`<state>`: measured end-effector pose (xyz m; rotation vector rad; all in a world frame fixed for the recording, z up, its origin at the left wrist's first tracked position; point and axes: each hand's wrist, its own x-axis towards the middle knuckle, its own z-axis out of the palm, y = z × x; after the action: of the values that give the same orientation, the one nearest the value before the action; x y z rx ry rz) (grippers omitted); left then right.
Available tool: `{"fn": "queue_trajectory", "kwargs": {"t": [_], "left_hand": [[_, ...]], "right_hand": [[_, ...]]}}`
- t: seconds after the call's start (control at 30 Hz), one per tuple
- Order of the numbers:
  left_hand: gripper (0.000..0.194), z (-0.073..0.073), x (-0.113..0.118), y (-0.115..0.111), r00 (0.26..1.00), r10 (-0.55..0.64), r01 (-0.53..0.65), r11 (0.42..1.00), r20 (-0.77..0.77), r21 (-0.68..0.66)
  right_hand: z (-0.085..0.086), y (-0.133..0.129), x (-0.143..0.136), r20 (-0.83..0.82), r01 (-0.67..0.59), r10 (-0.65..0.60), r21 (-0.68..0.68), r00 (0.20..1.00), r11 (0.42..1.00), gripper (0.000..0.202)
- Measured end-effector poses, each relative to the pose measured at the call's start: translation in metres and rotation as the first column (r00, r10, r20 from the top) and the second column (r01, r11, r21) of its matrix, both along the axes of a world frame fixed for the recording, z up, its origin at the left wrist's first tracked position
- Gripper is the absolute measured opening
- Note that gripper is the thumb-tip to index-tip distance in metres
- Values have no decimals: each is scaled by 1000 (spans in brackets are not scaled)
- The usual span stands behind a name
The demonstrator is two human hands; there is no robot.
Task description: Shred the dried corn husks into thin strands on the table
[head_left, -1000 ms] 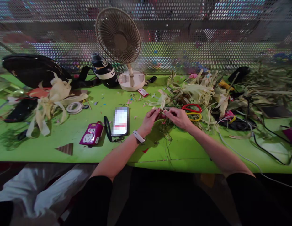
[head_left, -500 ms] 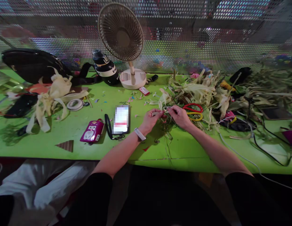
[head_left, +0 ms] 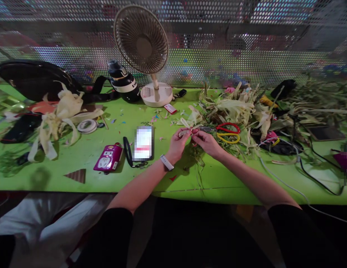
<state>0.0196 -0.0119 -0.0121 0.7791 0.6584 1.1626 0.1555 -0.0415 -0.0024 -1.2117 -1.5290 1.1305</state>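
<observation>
My left hand (head_left: 176, 143), with a pale watch band at the wrist, pinches a small piece of pale corn husk (head_left: 186, 123) whose strips fan out above the fingers. Close against it, my right hand (head_left: 207, 142) is closed in a pinch at the lower end of the husk. What lies between its fingertips is too small to make out. A hint of red shows just under the fingers. Scissors with one red and one yellow handle loop (head_left: 228, 139) lie just beyond my right hand, beside a heap of dry husks (head_left: 232, 108).
A fan (head_left: 155, 95) and a black bottle (head_left: 124, 83) stand at the back, before a perforated metal screen. Left of my hands lie a phone (head_left: 143, 143), a purple power adapter (head_left: 108, 158), a tape roll (head_left: 87, 126) and a husk figure (head_left: 68, 106). Cables run along the right.
My right hand has moved slightly left and now meets the left fingertips. The metal scissor blades beside it show more fully. The view has shifted a little.
</observation>
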Motion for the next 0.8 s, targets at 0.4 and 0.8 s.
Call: {"fn": "queue_trajectory", "kwargs": {"t": [0.4, 0.8], "left_hand": [[21, 7, -5, 5, 1000, 9, -9, 1000, 11, 3], [36, 12, -7, 0, 970, -206, 197, 977, -130, -82]], "right_hand": [[18, 0, 20, 166, 25, -26, 11, 986, 1000, 40], [7, 5, 16, 307, 127, -185, 200, 934, 972, 35]]}}
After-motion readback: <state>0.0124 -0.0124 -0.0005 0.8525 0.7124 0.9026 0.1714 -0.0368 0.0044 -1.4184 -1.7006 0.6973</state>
